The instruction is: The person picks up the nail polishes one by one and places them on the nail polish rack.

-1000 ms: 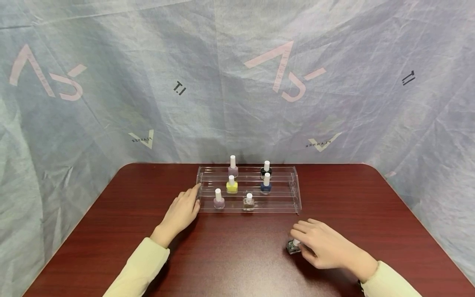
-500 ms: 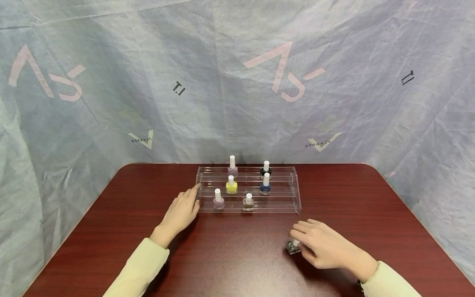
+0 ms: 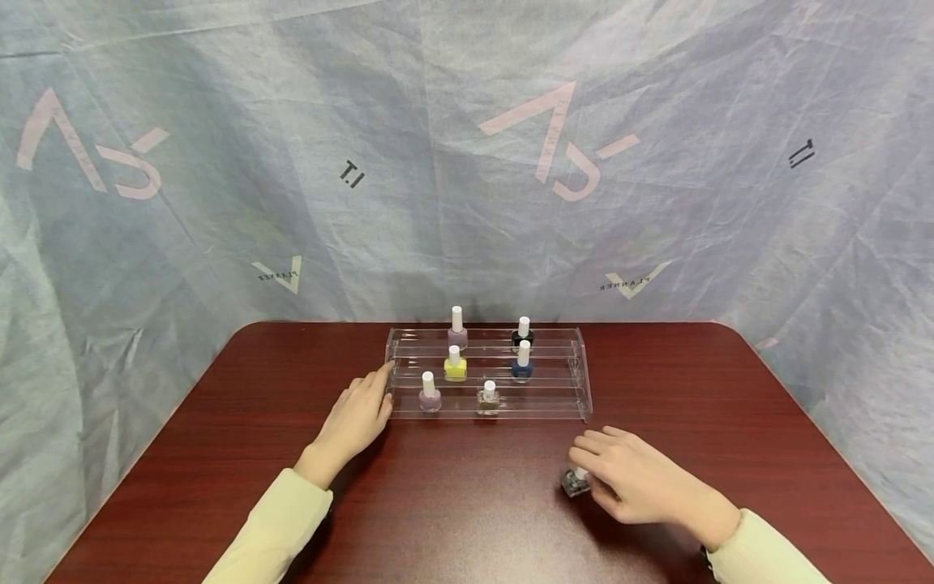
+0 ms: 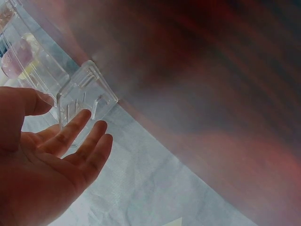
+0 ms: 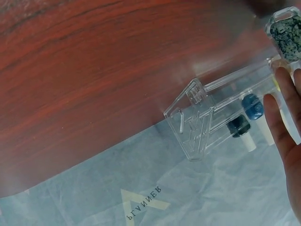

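In the head view, my left hand (image 3: 353, 418) touches the left end of a clear stepped acrylic rack (image 3: 540, 403), its fingers fairly straight. The left wrist view shows the thumb and fingertips beside the rack's end panel (image 4: 84, 94). My right hand (image 3: 642, 483) pinches a nail polish bottle (image 3: 575, 484) with dark glitter flakes by its white cap, in front of the rack's right end. The bottle is tilted, and the fingers cover much of the cap. In the right wrist view, the flaked bottle (image 5: 288, 37) sits at the top right corner.
On the rack stand a lilac bottle (image 3: 457, 336) and a black one (image 3: 522, 337) at the back, yellow (image 3: 456, 369) and blue (image 3: 521, 369) in the middle, lilac (image 3: 430, 399) and clear (image 3: 488, 400) in front. A grey cloth (image 3: 467, 203) hangs behind the reddish-brown table (image 3: 467, 503).
My right hand and the glitter bottle have shifted very slightly away from me. The left hand and the rack have stayed in place.
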A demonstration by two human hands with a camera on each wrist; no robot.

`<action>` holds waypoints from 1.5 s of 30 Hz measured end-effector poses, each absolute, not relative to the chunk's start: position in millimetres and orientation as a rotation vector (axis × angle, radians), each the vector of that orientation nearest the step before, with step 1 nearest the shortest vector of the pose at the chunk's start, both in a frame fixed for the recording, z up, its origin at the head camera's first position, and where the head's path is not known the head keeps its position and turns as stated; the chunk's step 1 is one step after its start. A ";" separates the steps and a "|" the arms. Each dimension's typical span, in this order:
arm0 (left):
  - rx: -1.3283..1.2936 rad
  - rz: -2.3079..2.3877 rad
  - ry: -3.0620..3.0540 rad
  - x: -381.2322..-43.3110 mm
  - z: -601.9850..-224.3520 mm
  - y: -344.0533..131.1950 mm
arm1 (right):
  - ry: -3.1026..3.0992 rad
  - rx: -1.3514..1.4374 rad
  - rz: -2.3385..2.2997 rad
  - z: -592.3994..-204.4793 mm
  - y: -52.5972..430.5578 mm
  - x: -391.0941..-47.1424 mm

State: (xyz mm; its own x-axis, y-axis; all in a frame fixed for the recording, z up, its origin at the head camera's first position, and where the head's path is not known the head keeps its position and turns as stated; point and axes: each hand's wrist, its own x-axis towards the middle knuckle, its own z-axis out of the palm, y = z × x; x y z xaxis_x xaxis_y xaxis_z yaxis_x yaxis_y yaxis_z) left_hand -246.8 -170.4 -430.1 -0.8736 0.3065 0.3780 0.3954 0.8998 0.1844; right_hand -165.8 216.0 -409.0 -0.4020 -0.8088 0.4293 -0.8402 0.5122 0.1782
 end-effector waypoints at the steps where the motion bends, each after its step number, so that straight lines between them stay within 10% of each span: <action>1: -0.520 -0.364 -2.721 -246.8 -430.1 -170.6 | -2.287 1.355 0.095 -408.6 215.7 -166.6; 45: -0.534 -0.372 -2.704 -246.2 -429.0 -171.3 | -2.313 1.256 0.102 -380.0 212.0 -217.9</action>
